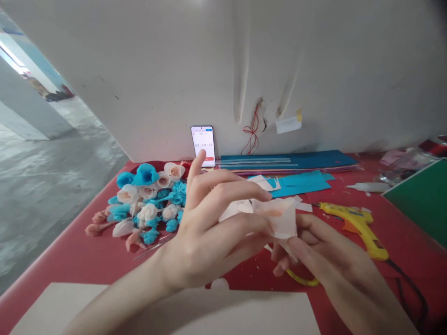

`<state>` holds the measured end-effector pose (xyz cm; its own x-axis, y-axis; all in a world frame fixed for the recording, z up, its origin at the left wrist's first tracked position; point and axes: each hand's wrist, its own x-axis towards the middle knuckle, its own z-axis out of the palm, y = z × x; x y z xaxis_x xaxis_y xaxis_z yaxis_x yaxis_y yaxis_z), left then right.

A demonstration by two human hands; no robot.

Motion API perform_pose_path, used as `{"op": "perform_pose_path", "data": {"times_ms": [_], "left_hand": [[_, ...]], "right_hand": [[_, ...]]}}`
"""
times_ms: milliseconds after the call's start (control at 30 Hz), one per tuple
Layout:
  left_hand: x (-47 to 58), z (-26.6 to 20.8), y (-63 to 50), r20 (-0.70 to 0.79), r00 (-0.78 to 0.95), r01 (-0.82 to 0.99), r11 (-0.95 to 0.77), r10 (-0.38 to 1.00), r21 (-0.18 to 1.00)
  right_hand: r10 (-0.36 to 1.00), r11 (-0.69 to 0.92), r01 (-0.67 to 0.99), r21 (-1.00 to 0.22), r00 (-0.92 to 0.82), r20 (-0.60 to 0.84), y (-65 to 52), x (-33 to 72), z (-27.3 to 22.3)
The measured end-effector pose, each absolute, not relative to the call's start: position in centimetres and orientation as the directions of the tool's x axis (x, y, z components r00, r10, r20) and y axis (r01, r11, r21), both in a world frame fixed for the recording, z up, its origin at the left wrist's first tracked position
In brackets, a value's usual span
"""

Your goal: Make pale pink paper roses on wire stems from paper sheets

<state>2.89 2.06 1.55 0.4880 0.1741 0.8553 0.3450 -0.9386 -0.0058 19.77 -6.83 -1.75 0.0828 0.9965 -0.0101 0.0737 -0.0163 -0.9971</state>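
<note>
A thin white paper piece (284,223), bent like a petal with a peach tint inside, is held between my two hands above the table. My left hand (213,228) reaches over from the left, its lower fingers closed on the paper's near edge and one finger raised. From the right, my right hand (324,260) pinches the bottom of the piece between thumb and fingers. Some of the paper is hidden by my left fingers. Under my right hand a yellow loop-shaped handle (303,279) shows partly.
Blue, white and pink paper flowers (146,200) are heaped at left. A phone (203,144) showing a timer leans on the wall. Blue sheets (300,184) lie behind my hands. A yellow glue gun (359,228) and a green board (422,204) are at right; a beige board (272,314) lies in front.
</note>
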Motion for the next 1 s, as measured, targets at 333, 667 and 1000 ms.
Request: {"op": "perform_pose_path", "data": {"times_ms": [333,667,1000], "left_hand": [[2.55,2.04,2.51,0.838,0.529,0.279,-0.96,0.132,-0.024],[2.37,2.3,2.61,0.857,0.497,0.284,-0.959,0.133,-0.016],[2.18,2.51,2.79,0.86,0.501,0.272,-0.961,0.099,-0.048]], "right_hand": [[0.992,-0.096,-0.247,-0.964,-0.105,-0.072,-6.63,20.19,-1.22],[0.968,-0.139,-0.275,-0.951,-0.239,-0.073,-6.34,20.42,-1.49],[0.973,-0.152,-0.314,-0.937,-0.212,-0.086,-6.08,20.5,-1.09]]}}
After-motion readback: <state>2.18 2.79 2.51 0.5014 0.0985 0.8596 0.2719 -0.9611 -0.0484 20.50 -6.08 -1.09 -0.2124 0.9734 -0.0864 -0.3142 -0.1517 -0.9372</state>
